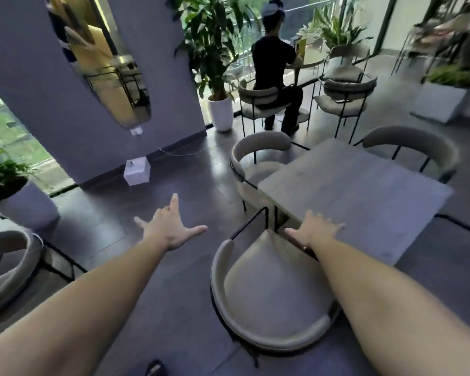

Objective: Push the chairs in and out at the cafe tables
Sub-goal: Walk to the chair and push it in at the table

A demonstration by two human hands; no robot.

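A beige cushioned chair with a curved backrest and black metal frame stands right below me, its seat facing the grey square cafe table. My left hand hovers open over the dark floor, left of the chair, fingers spread and holding nothing. My right hand is open with fingers apart, above the chair's front edge by the table's near corner; whether it touches anything I cannot tell. Two more beige chairs stand at the table: one at its far left side and one at its far right.
A person in black sits on a chair at a farther table by the window, beside another chair. A white potted plant, a small white box, a mirrored pillar and a chair at the left edge surround the floor.
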